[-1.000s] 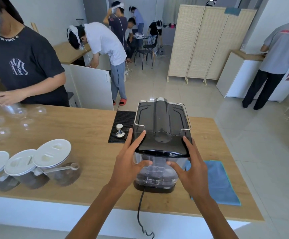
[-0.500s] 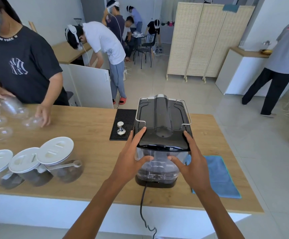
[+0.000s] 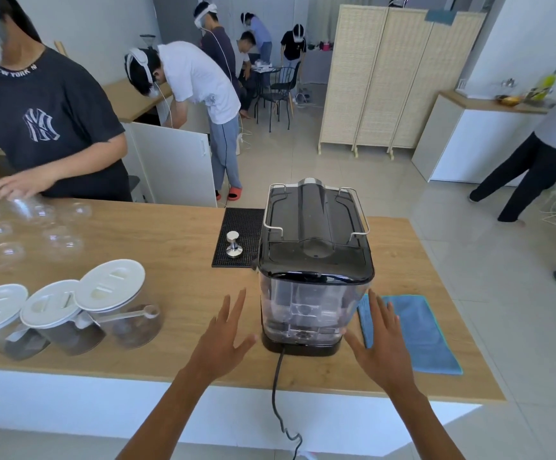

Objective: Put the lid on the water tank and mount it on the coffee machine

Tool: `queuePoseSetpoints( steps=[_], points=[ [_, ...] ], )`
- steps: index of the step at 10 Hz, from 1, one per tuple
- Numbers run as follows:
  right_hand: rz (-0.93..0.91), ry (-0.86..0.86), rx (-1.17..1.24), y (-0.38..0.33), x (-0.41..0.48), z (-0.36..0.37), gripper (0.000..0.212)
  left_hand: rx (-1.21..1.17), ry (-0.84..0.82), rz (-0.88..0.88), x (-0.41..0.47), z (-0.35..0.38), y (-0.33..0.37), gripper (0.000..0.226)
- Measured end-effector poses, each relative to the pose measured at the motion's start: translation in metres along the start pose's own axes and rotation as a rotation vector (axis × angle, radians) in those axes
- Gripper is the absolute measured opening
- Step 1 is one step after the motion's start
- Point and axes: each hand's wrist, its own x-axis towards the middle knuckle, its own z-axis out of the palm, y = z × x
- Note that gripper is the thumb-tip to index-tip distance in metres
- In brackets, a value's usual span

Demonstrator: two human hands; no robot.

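The clear water tank (image 3: 306, 310) stands mounted at the near end of the coffee machine (image 3: 314, 227), its dark lid (image 3: 316, 272) seated on top, on the wooden counter (image 3: 177, 247). The left hand (image 3: 223, 340) hovers just left of the tank with fingers spread and holding nothing; its fingertips are near the tank's lower left corner but apart from it. The right hand (image 3: 381, 343) is likewise splayed and empty on the tank's right side, over the edge of the blue cloth (image 3: 416, 330); whether its thumb touches the tank's lower right corner cannot be told. A black power cord (image 3: 278, 393) runs from the machine's base down over the counter's near edge and is cut off by the bottom of the frame. The tank's insides are blurred by reflections. To the left of the machine a metal tamper (image 3: 233, 244) stands on a black mat (image 3: 240, 227), partly hidden behind the machine
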Motion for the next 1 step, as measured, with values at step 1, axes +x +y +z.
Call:
queuePoseSetpoints(
  steps=[1],
  points=[
    [0.069,-0.071,-0.053,0.0229,-0.0062,0.0263,0.102,0.066,-0.109,-0.064,0.0007,0.0233,-0.0201,0.103]
  ],
)
